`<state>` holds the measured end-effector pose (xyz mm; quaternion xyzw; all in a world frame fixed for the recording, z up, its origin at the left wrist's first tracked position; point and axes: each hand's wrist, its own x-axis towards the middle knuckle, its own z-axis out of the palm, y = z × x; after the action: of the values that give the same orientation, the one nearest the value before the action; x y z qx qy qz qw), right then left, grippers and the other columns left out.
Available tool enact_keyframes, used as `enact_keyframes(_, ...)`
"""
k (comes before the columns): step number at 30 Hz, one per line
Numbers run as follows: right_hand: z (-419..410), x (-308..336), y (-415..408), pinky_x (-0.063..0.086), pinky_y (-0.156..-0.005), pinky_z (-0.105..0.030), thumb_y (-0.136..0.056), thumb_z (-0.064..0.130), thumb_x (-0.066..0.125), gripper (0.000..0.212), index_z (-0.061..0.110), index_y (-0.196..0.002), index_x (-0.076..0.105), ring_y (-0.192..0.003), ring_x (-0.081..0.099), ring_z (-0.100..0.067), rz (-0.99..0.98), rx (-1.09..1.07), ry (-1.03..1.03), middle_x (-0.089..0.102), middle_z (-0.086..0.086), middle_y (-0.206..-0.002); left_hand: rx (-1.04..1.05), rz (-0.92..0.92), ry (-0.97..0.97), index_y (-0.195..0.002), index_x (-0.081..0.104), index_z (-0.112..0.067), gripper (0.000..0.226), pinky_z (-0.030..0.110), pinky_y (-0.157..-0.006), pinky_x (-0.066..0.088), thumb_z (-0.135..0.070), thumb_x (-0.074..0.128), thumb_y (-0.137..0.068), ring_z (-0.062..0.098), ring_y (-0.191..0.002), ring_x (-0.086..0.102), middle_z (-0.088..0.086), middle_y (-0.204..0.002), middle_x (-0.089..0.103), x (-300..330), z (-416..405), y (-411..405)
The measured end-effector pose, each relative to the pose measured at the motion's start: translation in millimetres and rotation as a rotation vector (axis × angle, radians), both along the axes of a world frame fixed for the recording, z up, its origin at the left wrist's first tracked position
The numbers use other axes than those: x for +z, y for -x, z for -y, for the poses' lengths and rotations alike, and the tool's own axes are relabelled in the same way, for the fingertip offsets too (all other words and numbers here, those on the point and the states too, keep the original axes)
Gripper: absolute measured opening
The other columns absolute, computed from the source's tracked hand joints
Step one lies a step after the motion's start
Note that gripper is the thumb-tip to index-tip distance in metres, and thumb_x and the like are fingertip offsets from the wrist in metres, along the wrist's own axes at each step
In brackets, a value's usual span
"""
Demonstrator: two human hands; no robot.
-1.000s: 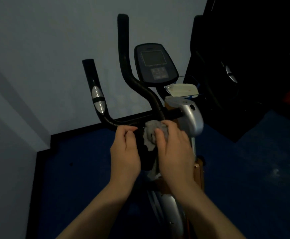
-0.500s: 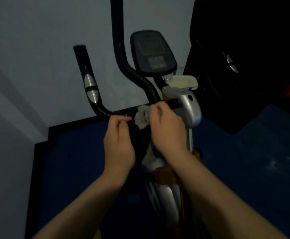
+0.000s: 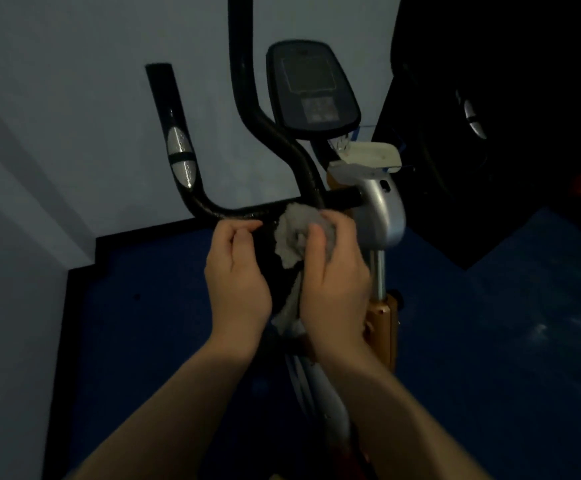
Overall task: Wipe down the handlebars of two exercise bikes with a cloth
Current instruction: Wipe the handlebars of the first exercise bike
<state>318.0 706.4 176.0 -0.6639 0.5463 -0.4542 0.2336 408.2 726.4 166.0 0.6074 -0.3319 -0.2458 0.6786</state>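
Crumpled grey cloth (image 3: pixel 294 237) is bunched on the black tubular handlebar (image 3: pixel 247 211) crossbar, just by the silver stem housing (image 3: pixel 381 216). R hand (image 3: pixel 334 285) clenched round it, pressing down; L hand (image 3: pixel 239 278) curled on the bar beside. Mid-wipe on bike one, I'd say; upright grips probably to go, 2nd bike not visible. Dim room w/ blue floor (image 3: pixel 490 341), pale wall (image 3: pixel 74 98).

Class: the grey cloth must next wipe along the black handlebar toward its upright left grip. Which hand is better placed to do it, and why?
The right hand: it already grips the crumpled grey cloth against the black handlebar. The left hand holds no cloth; it is closed at the bar beside the cloth and looks better suited to steadying.
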Motion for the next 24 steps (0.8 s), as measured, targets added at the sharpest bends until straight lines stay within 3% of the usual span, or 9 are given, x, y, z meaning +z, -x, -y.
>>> enact_keyframes(2, -4.5, 4.0, 6.6, 0.045, -0.062, -0.03, -0.098, 0.045, 0.03, 0.032, 0.024, -0.114, 0.049, -0.084, 0.061, -0.017, -0.041, 0.015, 0.035, 0.061, 0.006, -0.092, -0.011, -0.01, -0.012, -0.097, 0.063, -0.012, 0.026, 0.009, -0.068, 0.045, -0.017, 0.037, -0.1, -0.001, -0.079, 0.06, -0.007, -0.086, 0.065, 0.7, -1.8, -0.3)
enact_keyframes(5, 35.4, 23.9, -1.4, 0.034, -0.048, -0.03, -0.098, 0.04, 0.028, 0.032, 0.018, -0.095, 0.051, -0.063, 0.056, -0.023, -0.521, 0.106, 0.128, 0.057, -0.001, -0.07, -0.017, 0.002, -0.018, -0.095, 0.061, -0.012, 0.024, 0.006, -0.065, 0.042, -0.015, 0.038, -0.1, -0.005, -0.074, 0.057, -0.006, -0.084, 0.063, 1.9, 0.2, -3.1)
enact_keyframes(7, 53.7, 41.6, -20.4, 0.025, -0.044, -0.028, -0.098, 0.037, 0.032, 0.029, 0.017, -0.085, 0.049, -0.059, 0.049, -0.023, -0.682, 0.208, 0.068, 0.048, 0.001, -0.062, 0.005, -0.005, -0.019, -0.092, 0.061, -0.012, 0.023, 0.005, -0.064, 0.04, -0.014, 0.04, -0.099, -0.007, -0.071, 0.054, -0.008, -0.082, 0.061, 3.6, 1.5, -2.5)
enact_keyframes(10, 41.1, 29.3, -22.9, 0.037, -0.047, -0.033, -0.097, 0.032, 0.042, 0.02, 0.016, -0.089, 0.052, -0.065, 0.052, -0.02, -0.604, 0.203, 0.209, 0.055, 0.001, -0.069, -0.008, -0.03, -0.035, -0.087, 0.06, -0.008, 0.023, 0.006, -0.06, 0.039, -0.017, 0.042, -0.099, -0.004, -0.066, 0.051, -0.008, -0.076, 0.059, 2.6, -1.0, -3.5)
enact_keyframes(12, 13.7, 13.4, -3.3, 0.046, -0.066, -0.037, -0.094, 0.032, 0.045, 0.019, 0.02, -0.103, 0.057, -0.084, 0.053, -0.018, -0.42, 0.192, 0.266, 0.064, 0.001, -0.091, -0.07, -0.044, -0.048, -0.082, 0.057, -0.009, 0.023, 0.008, -0.059, 0.04, -0.017, 0.043, -0.099, -0.001, -0.065, 0.051, -0.006, -0.073, 0.057, 4.3, -1.9, -8.1)
enact_keyframes(15, 4.3, 5.1, 12.1, 0.031, -0.082, -0.03, -0.089, 0.032, 0.052, 0.021, 0.022, -0.104, 0.063, -0.102, 0.047, -0.015, -0.364, 0.154, 0.394, 0.065, 0.005, -0.105, -0.205, -0.197, -0.072, -0.085, 0.059, -0.007, 0.02, 0.011, -0.063, 0.046, -0.016, 0.046, -0.098, 0.004, -0.072, 0.058, 0.0, -0.078, 0.061, 7.7, -4.1, -18.5)
enact_keyframes(18, 14.8, 25.2, -6.4, 0.021, -0.08, -0.024, -0.088, 0.033, 0.056, 0.016, 0.025, -0.099, 0.065, -0.101, 0.045, -0.012, -0.397, 0.187, 0.447, 0.066, 0.011, -0.097, -0.295, -0.372, -0.107, -0.098, 0.069, -0.011, 0.028, 0.023, -0.077, 0.051, -0.024, 0.044, -0.099, 0.013, -0.09, 0.064, 0.001, -0.095, 0.071, 8.3, -13.2, -29.8)
enact_keyframes(21, -1.1, 18.8, -28.9, 0.029, -0.078, -0.026, -0.093, 0.03, 0.054, 0.018, 0.022, -0.104, 0.066, -0.092, 0.052, -0.015, -0.352, 0.241, 0.353, 0.066, 0.006, -0.095, -0.242, -0.501, -0.176, -0.113, 0.068, -0.019, 0.033, 0.039, -0.098, 0.046, -0.034, 0.043, -0.099, 0.02, -0.11, 0.059, 0.005, -0.116, 0.069, 6.2, -24.0, -33.4)
enact_keyframes(24, -31.5, -5.3, -14.7, 0.039, -0.076, -0.027, -0.094, 0.028, 0.049, 0.024, 0.015, -0.106, 0.066, -0.087, 0.053, -0.013, -0.218, 0.2, 0.301, 0.066, 0.001, -0.093, -0.267, -0.523, -0.178, -0.103, 0.069, -0.018, 0.04, 0.038, -0.095, 0.045, -0.038, 0.034, -0.101, 0.02, -0.099, 0.063, 0.004, -0.1, 0.074, 6.9, -29.1, -32.7)
